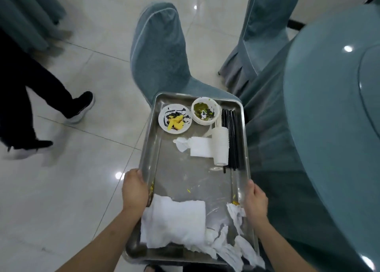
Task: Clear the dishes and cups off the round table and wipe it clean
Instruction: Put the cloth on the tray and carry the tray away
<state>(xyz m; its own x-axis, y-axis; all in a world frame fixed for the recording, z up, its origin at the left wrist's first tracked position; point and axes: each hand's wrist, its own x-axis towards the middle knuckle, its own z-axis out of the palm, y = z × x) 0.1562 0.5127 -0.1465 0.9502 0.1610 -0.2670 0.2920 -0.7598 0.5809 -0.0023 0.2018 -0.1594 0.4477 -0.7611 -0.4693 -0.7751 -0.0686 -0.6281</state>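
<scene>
beside the round table [329, 107], tray [197, 181] lengthwise away, left hand [134, 189], right hand [255, 197] gripping

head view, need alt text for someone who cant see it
Two hands, left and right, grip the long sides of a steel tray carried above a tiled floor, beside a teal-clothed round table. The tray holds a dirty plate, a soiled bowl, stacked white cups, black chopsticks, a white towel and crumpled napkins.

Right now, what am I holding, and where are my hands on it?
The metal tray, held by its two long side rims: left hand on the left rim, right hand on the right.
</scene>
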